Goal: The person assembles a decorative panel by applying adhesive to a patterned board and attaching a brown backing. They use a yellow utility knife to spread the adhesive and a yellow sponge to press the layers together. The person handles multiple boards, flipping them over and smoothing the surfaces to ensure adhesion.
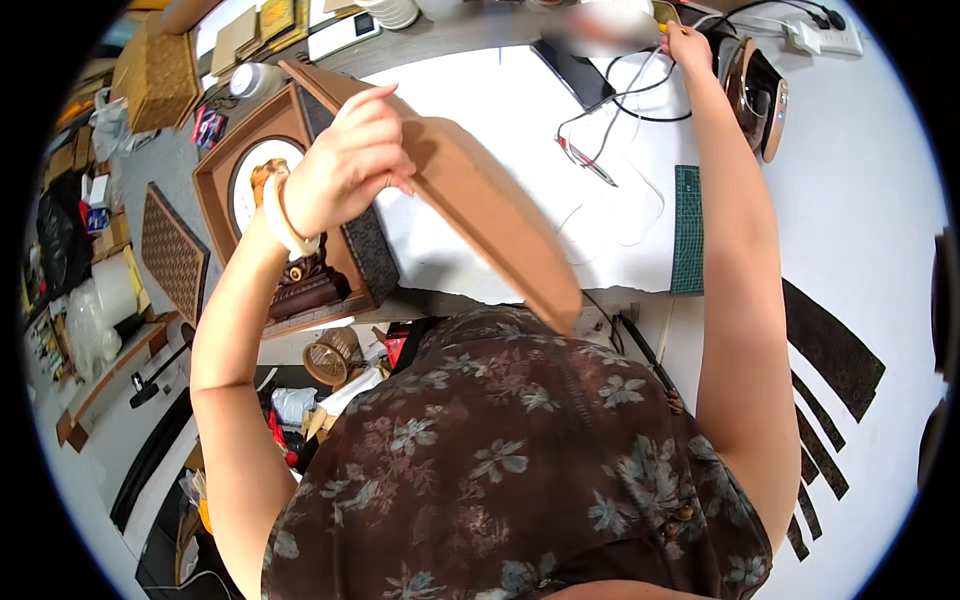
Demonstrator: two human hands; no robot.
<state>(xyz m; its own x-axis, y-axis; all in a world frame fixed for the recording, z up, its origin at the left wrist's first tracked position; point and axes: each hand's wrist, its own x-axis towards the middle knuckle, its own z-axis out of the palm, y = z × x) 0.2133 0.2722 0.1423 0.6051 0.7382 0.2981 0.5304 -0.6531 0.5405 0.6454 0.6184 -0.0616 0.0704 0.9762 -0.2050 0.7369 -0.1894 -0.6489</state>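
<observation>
The person's left hand [350,160] has its thumb and curled fingers clamped on the edge of a long brown panel [490,205]. The panel is tilted, running from those fingers down and rightward toward the person's body. Just left of and below the left fingers, partly behind the wrist with its pale bracelet [283,220], stands a brown case [214,185] with a figurine inside. Farther left of them leans a patterned panel [172,250].

The right hand [688,48] is stretched far forward, its fingers at a small yellow item [663,29]; they are small and near the rim of the view, so whether they are clamped on it cannot be told. Left of these fingers lies a dark flat device [572,75], and below them, to the left, a red-and-silver tool [587,161] rests on a white sheet [470,95]. A brown rounded appliance [757,100] stands to their right. Well below the right fingers, beside the forearm, is a green mat [687,230].
</observation>
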